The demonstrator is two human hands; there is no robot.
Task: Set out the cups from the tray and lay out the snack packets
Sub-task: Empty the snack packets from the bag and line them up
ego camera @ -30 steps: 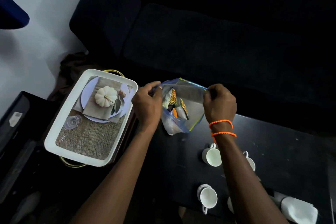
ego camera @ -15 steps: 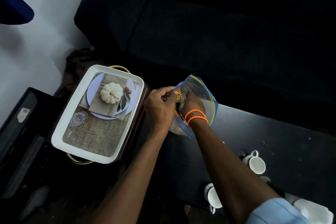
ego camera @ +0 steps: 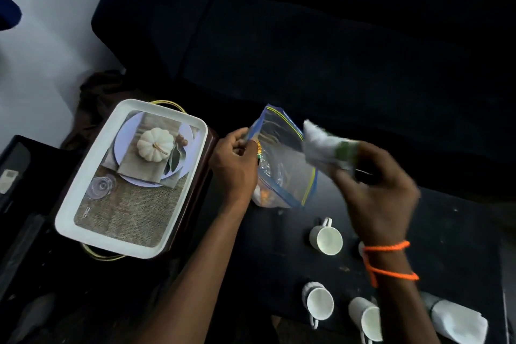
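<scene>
Above the dark table's (ego camera: 460,232) far-left corner, beside the tray (ego camera: 83,204), the left hand (ego camera: 234,164) pinched the bag's (ego camera: 284,164) rim, mouth up, long axis tilted, while the right hand (ego camera: 377,192) gripped a blurred packet (ego camera: 321,145) pointing up-left, cups (ego camera: 326,237) standing nearer on the table.

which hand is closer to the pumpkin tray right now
Left. The left hand grips the zip bag just beside the tray's right rim; the right hand holds a packet beyond the bag, farther away.

Bare forearms, right wrist (ego camera: 389,260) – seemingly orange cord
</scene>
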